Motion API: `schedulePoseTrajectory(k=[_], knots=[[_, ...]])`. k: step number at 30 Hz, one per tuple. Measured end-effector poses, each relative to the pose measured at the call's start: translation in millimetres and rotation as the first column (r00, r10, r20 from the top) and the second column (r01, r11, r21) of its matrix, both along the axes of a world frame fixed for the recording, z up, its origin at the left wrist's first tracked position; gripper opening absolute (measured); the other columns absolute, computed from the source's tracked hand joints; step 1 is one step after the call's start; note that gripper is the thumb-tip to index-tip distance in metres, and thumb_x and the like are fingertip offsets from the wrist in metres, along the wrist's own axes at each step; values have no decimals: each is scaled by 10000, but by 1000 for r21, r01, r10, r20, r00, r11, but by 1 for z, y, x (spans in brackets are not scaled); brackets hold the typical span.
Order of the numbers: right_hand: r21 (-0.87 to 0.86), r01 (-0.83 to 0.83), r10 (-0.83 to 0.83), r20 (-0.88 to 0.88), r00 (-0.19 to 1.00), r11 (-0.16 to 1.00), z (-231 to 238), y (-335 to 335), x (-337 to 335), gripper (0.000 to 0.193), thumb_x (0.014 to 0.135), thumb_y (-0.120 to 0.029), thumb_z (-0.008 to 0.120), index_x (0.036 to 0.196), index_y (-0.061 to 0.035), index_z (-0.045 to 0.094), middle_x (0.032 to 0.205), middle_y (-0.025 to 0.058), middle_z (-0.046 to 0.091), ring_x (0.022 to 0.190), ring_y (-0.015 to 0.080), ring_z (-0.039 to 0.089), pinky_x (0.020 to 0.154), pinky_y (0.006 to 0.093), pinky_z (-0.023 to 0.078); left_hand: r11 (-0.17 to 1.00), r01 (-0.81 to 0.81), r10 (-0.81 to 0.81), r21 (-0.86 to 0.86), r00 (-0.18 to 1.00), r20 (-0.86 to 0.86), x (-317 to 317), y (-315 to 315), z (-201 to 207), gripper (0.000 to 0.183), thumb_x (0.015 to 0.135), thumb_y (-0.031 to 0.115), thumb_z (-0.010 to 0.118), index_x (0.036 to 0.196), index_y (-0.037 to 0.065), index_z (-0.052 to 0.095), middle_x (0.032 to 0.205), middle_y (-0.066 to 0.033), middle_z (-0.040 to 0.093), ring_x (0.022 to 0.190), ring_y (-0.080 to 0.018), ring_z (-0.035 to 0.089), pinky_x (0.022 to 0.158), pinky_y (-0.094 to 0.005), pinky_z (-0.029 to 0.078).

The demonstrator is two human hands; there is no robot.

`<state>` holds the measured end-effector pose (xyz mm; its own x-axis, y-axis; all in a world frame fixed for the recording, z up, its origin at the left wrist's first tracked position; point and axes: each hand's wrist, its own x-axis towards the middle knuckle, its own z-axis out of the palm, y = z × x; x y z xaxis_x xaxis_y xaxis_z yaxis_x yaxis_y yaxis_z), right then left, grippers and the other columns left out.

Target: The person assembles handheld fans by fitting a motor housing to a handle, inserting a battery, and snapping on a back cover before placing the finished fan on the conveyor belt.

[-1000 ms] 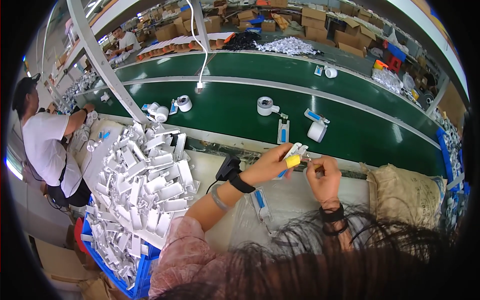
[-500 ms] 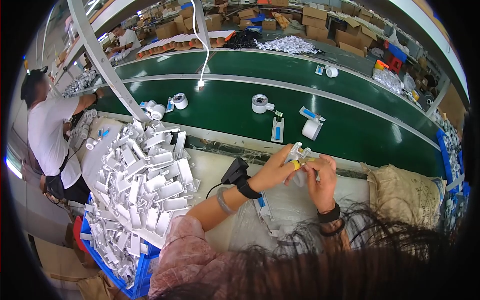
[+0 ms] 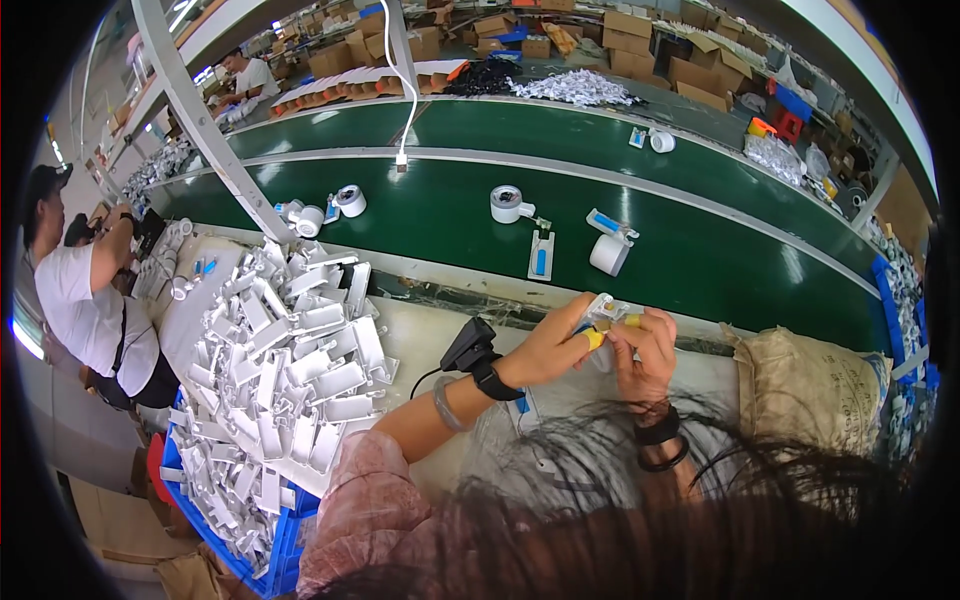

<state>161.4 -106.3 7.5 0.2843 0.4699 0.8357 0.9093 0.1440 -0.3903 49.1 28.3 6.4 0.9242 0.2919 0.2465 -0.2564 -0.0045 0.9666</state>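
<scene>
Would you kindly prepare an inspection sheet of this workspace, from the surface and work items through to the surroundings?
Surface: pale bench beside a green conveyor belt.
Work items: small white part at the hands; white round units on the belt.
Clutter: heap of white plastic parts, blue bin, brown sack.
Hands: left hand holds the small white part; right hand is close against it, grip unclear.
Cables: white cable hangs over the belt; black cord at left wrist device.
Surroundings: co-worker at left; cartons beyond the belt.
</scene>
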Motion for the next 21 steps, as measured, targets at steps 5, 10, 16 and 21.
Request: schedulePoseTrajectory(k=[5,10,16,21], knots=[[18,-2,2,1,1000,1000,-1,0,1,209,730,9,741,904,-97,694,930,80,595,952,311,540,905,415,420,998,-3,4,60,1000,-20,0,0,1,413,904,102,461,1307,30,408,771,-24,534,588,-70,502,522,-239,445],[-3,-2,2,59,998,1000,3,-1,2,223,740,35,748,922,-55,655,930,100,591,982,330,562,871,420,456,995,-28,29,99,1000,-7,-1,-3,7,472,901,98,459,1363,32,388,795,-27,546,573,-69,496,514,-238,436],[21,9,-9,22,1000,1000,3,1,-1,198,738,6,741,905,-83,682,913,82,599,924,305,546,907,415,420,976,-75,66,202,996,53,-3,-3,8,540,896,88,468,1420,16,355,867,-61,575,649,-103,528,585,-259,450],[22,12,-12,23,1000,1000,5,0,-2,211,742,-1,747,923,-72,665,907,89,604,918,309,543,875,410,420,991,-9,21,131,996,-86,-10,-3,13,541,887,83,485,1406,-15,366,1042,-141,602,896,-203,585,803,-326,472]])
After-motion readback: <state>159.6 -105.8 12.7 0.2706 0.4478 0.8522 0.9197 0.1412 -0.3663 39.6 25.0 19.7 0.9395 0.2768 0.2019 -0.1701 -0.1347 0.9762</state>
